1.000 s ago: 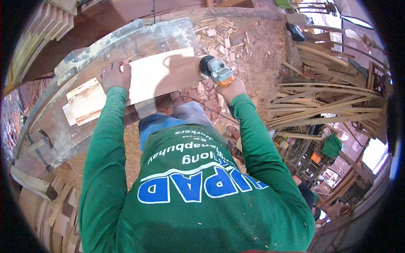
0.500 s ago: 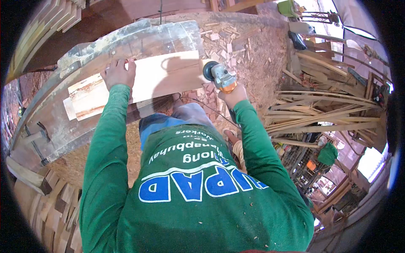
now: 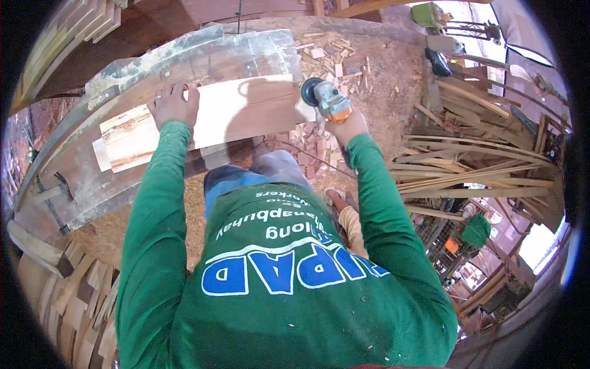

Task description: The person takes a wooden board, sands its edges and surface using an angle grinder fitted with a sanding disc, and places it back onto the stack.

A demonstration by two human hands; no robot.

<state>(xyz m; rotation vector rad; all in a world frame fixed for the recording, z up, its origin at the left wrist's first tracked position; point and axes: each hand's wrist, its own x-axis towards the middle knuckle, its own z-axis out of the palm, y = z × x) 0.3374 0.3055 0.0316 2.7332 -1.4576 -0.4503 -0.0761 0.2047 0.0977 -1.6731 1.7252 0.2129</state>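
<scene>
A pale wooden board [image 3: 215,120] lies along the workbench [image 3: 264,52], its left part streaked with rough brown patches. My left hand [image 3: 175,106] presses on the board's left half, with its fingers bent at the far edge. In my right hand [image 3: 347,128] is an angle grinder [image 3: 332,101] with an orange section and a dark round disc. The grinder is held just past the board's right end, its disc apart from the wood. The palm side of both hands is hidden. A shadow falls across the board's right half.
Wood offcuts [image 3: 316,144] and sawdust cover the ground at the bench's right end. Long wooden strips [image 3: 473,169] are piled at right. More cut pieces [image 3: 77,301] are stacked at lower left, near a clamp [image 3: 61,187] on the bench. A dark cord hangs behind the bench.
My right hand has carried the angle grinder slightly to the right, farther from the board's end. The left hand keeps its place on the board.
</scene>
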